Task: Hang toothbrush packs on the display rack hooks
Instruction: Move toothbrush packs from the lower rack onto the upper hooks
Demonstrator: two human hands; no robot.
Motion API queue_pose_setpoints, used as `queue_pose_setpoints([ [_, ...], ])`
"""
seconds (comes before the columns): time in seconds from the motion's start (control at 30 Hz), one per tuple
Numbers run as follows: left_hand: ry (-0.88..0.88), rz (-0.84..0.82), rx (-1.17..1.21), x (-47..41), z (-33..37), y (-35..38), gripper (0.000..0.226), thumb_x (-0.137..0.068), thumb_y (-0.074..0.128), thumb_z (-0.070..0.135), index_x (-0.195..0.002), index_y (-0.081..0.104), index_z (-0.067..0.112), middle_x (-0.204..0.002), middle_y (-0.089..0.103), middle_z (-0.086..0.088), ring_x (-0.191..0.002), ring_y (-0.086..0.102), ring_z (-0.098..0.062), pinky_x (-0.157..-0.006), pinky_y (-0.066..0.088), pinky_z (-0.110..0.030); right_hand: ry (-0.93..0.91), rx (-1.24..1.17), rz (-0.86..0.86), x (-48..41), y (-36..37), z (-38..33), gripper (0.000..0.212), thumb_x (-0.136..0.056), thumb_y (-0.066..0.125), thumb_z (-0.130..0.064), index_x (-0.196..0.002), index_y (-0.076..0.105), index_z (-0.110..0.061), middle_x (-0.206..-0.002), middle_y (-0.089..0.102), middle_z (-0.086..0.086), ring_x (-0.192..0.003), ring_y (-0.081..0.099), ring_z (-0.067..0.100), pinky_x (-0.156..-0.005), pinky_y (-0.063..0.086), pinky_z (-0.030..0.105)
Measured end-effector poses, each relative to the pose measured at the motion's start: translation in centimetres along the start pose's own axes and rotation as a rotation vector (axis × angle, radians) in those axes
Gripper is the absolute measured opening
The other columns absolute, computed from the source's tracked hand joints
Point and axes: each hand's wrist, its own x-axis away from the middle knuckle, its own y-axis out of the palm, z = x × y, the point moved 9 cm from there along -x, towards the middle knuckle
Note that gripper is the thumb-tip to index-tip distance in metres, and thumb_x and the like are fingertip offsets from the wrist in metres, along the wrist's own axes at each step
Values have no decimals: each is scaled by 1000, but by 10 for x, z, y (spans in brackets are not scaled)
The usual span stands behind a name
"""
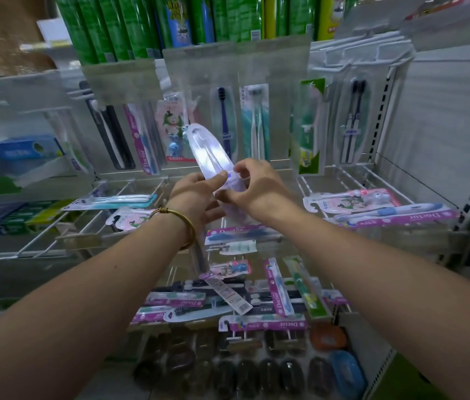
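While both hands hold it up in the middle, the clear toothbrush pack (209, 148) looks light, stiff and shiny, so it may slip. The left hand (196, 197) curls its fingers (216, 178) round the low end, and the right hand (259, 189) pinches it from 3 o'clock. I think the flat edge is the best place to hold. Hung packs (252, 122) crowd behind at 12 o'clock. White hooks (352, 53) stick out at 1 o'clock. Loose packs (228, 301) lie at 6 o'clock.

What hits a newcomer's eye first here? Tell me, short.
The glossy clear plastic toothbrush pack at centre, catching glare, pinched by the left hand and right hand. Behind it hangs a row of toothbrush packs; below, a jumble of loose purple-and-white packs lies heaped.
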Motion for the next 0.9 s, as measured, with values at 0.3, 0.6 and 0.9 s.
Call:
queue_pose_setpoints([
  [0.3, 79, 70, -195, -1, 6, -38, 32, -79, 83, 18, -104, 64, 12, -95, 70, -8, -77, 66, -29, -61, 58, -41, 43, -109, -71, 2, 4, 2, 28, -88, 74, -23, -113, 67, -15, -99, 68, -1, -93, 65, 17, -93, 54, 35],
  [0.6, 56, 131, -85, -3, 13, -84, 25, -81, 75, 4, -100, 66, 17, -108, 68, -14, -100, 64, -39, -83, 57, -53, 146, 101, -20, -21, -16, 38, 25, -95, 64, -26, -116, 66, -13, -109, 67, 3, -104, 62, 22, -99, 50, 42],
  [0.9, 77, 154, -111, -8, 13, -93, 21, -83, 72, 2, -95, 65, 17, -102, 68, -14, -96, 64, -39, -85, 56, -53, 60, 398, -258, -35, 20, 37, 42, -94, 64, -31, -126, 61, -4, -129, 62, 15, -116, 58, 30, -98, 46, 37],
])
